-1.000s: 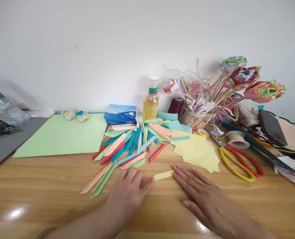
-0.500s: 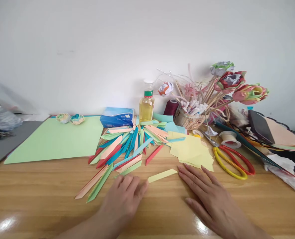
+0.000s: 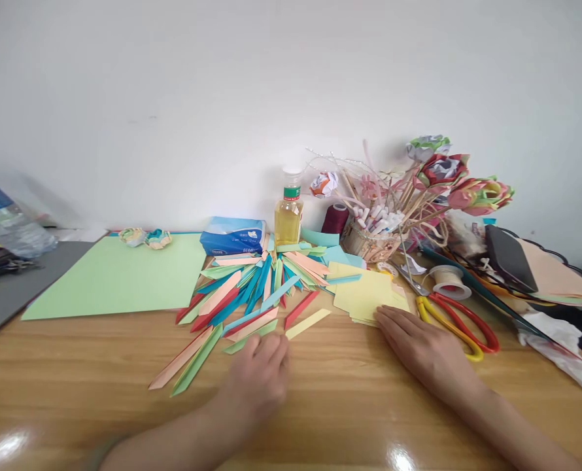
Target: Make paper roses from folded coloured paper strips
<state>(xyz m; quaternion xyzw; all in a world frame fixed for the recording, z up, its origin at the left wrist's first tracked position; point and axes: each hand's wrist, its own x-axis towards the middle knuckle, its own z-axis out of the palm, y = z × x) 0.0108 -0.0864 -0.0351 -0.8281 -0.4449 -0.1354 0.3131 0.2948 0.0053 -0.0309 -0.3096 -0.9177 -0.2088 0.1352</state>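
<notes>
My left hand [image 3: 260,369] is closed, its fingers curled around the near end of a folded yellow paper strip [image 3: 308,323]. The strip slants up to the right, beside a red folded strip [image 3: 301,309]. My right hand [image 3: 421,347] reaches to the stack of yellow paper pieces [image 3: 367,293]; its fingers are stretched out and close together, with the tips on the stack's right front edge. Just beyond my left hand lies a pile of folded paper strips [image 3: 261,281] in blue, green, red and peach. The left thumb is mostly hidden.
Red-and-yellow-handled scissors [image 3: 460,327] and a spool [image 3: 450,281] lie to the right. Behind stand a bottle of yellow liquid [image 3: 288,219], a tissue pack [image 3: 233,235] and a basket [image 3: 369,242] with paper flowers. A large green sheet [image 3: 119,278] lies left.
My left hand has moved slightly away from me with the yellow strip, toward the pile. My right hand has moved from the bare table onto the yellow stack. The view has shifted slightly.
</notes>
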